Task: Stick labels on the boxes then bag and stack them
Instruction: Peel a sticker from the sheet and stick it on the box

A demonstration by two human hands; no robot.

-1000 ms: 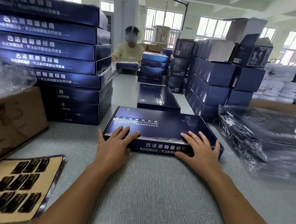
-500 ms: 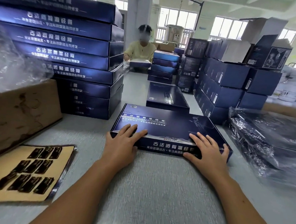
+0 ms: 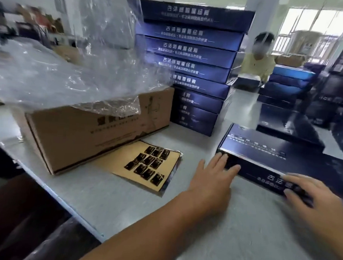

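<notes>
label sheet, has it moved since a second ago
No. The label sheet still lies at the foot of the cardboard box; the head camera has only turned left.

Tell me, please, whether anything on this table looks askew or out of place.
Only small things: loose clear plastic billows out of the cardboard carton, and the dark labels sit crooked on their tan sheet, which lies skewed to the table edge. Nothing looks damaged.

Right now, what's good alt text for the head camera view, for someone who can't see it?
A person's left hand and right hand touch the near side of a dark blue box on a grey table. Left of it lie a label sheet of dark stickers and a cardboard carton under clear plastic, a stack of blue boxes behind.
</notes>
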